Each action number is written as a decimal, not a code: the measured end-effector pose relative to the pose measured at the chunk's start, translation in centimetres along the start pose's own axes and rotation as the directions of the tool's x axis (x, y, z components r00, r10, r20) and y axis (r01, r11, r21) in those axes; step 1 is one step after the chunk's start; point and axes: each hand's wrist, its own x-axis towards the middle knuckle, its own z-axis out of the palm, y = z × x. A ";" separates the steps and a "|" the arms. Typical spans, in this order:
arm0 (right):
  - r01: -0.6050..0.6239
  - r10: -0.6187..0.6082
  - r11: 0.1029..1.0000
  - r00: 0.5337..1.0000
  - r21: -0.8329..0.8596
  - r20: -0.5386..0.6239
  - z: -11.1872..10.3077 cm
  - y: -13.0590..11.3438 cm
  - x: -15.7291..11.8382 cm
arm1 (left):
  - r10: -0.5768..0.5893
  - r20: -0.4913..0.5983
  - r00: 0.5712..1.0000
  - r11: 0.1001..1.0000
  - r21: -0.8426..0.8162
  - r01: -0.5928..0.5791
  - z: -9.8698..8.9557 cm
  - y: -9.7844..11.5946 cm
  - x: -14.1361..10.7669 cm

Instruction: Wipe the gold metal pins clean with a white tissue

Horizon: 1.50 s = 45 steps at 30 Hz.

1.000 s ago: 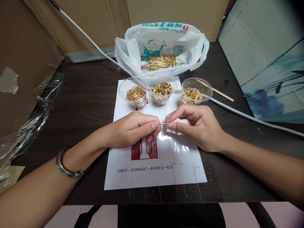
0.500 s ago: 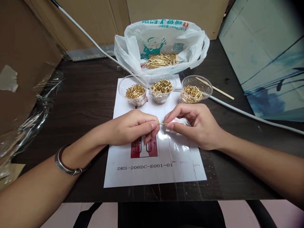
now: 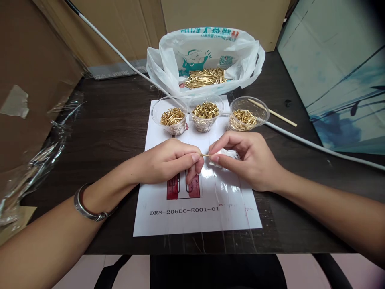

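From here I see the pin point(image 3: 205, 155) lying level between the two hands, above the paper point(image 3: 183, 224), its long axis running left to right. Neither hand is nearer: the left hand point(image 3: 171, 160) pinches one end between thumb and forefinger, the right hand point(image 3: 252, 160) the other. It's slim, shiny, brass-coloured metal. Beyond stand round, clear plastic cups point(image 3: 203, 126) of small golden pieces point(image 3: 205, 109), then a thin, crinkled white bag point(image 3: 204, 46) on the dark, wood-grained surface point(image 3: 111, 108).
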 end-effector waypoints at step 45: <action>0.008 0.004 0.983 0.998 0.183 -0.068 0.6 -0.2 -0.2 | -0.015 -0.055 0.998 0.983 -0.181 0.005 0.6 0.3 0.0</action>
